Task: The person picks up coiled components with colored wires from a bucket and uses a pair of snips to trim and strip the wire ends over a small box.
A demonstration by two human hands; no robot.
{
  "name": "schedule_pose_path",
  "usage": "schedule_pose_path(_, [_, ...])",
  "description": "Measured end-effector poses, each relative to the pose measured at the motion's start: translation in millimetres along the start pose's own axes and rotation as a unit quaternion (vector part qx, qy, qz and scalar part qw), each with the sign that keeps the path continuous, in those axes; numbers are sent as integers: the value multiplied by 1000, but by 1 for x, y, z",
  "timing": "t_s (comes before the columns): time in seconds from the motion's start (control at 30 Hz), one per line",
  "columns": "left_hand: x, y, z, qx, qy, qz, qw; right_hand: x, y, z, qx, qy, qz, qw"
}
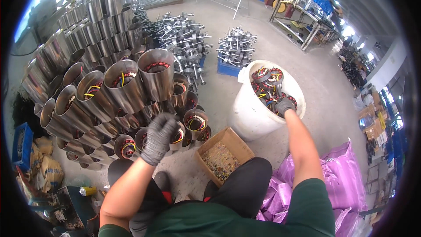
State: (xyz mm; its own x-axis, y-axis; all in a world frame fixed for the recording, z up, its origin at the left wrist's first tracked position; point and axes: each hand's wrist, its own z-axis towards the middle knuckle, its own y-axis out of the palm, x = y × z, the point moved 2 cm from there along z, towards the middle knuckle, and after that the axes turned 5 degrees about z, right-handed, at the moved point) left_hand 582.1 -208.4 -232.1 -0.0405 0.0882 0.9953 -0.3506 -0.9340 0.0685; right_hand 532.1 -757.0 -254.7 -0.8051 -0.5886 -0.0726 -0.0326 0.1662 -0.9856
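Your right grip (pixel 285 105) reaches over the near-right rim of the white bucket (pixel 246 114), among the wired coil rings (pixel 263 75) inside; whether it's clamped on one, I can't tell. Your left grip (pixel 160 137) curls by the near-right edge of the steel tubes (pixel 158 81), its closure and contact unclear.

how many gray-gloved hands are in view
2: the left hand by the steel tubes, and the right hand, partly hidden, inside the white bin. Any others in the background may be hidden.
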Motion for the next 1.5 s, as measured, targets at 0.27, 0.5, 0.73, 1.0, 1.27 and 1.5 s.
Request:
schedule_pose_path(0.27, [-66,47,2,-145,35,272,951,15,13,-5,91,105,162,977])
schedule_pose_path(0.5, [-82,50,8,-150,44,284,946,7,-37,-62,394,118,429,804])
schedule_pose_path(0.73, [-28,91,-22,-199,338,266,881,25,-10,-97,261,-201,747,578])
schedule_pose_path(1.0, [-38,141,-73,-248,256,337,871,-45,77,-263,205,-118,461,855])
schedule_pose_path(1.27, [-114,146,-78,-345,25,178,921,-73,79,-299,46,-174,374,910])
schedule_pose_path(1.5, [-91,133,-80,-386,25,168,907,-54,203,-213,-253,-150,626,722])
